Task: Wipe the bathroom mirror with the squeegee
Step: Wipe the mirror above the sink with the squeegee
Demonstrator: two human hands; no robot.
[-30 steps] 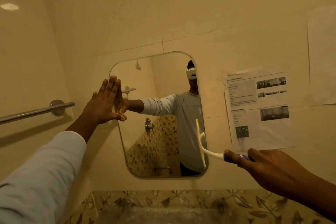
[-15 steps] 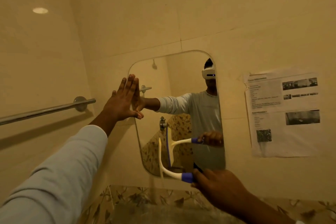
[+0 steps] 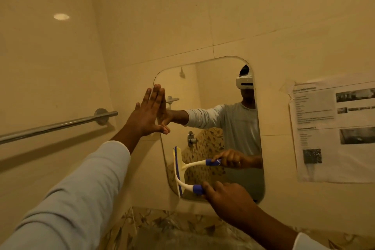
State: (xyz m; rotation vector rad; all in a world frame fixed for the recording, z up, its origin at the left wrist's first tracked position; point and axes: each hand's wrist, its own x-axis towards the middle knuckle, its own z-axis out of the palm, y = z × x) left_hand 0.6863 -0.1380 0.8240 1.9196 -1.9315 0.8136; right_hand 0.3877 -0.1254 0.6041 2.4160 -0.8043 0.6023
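Note:
A tall mirror [image 3: 215, 91] with rounded corners hangs on the cream tiled wall. My left hand [image 3: 149, 112] presses flat with straight fingers against the mirror's upper left edge. My right hand [image 3: 227, 199] grips the blue end of the squeegee's handle. The squeegee [image 3: 179, 176] is white with a blue blade; its blade stands upright against the glass near the mirror's lower left edge. The mirror reflects both hands, the squeegee and a person in a grey long-sleeved top wearing a headset.
A chrome towel bar [image 3: 60, 125] runs along the left wall at hand height. A printed paper sheet [image 3: 332, 132] is taped to the wall right of the mirror. Leaf-patterned tiles [image 3: 162, 223] lie below the mirror.
My right hand has drawn the squeegee leftward across the lower glass, from the right edge to the left edge. My left hand has stayed flat on the mirror's upper left edge.

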